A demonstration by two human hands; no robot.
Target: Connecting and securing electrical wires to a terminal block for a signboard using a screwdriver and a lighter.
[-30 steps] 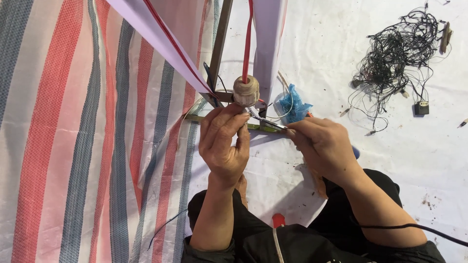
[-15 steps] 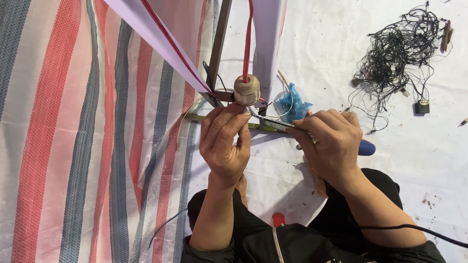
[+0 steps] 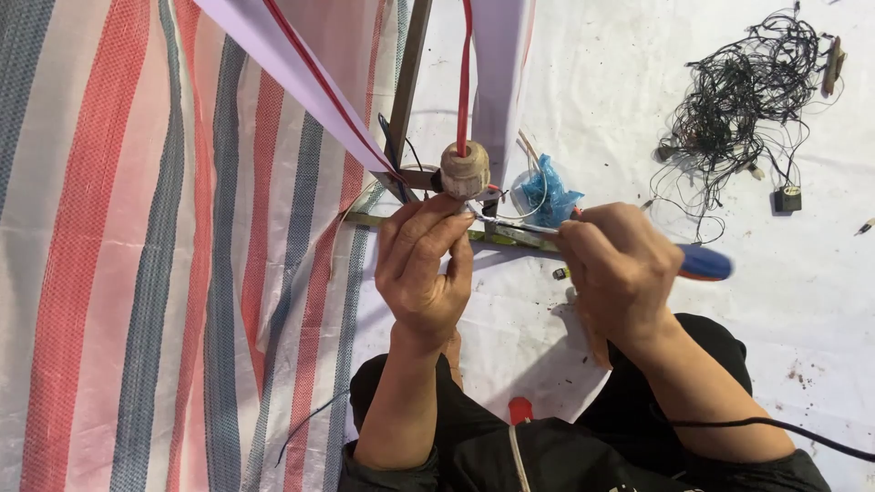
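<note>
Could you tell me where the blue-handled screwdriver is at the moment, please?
In the head view, the blue-handled screwdriver is right of centre, gripped in the right hand, with its shaft pointing left toward the wooden spool above the left hand.

blue-handled screwdriver, tip at wooden spool

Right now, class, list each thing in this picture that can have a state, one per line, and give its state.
left hand: pinching just under the wooden spool
wooden spool: upright, red strip running up from it
right hand: closed on the screwdriver
screwdriver: level, tip toward the spool
black wire bundle: tangled, lying loose on the sheet
blue plastic bag: crumpled
</note>
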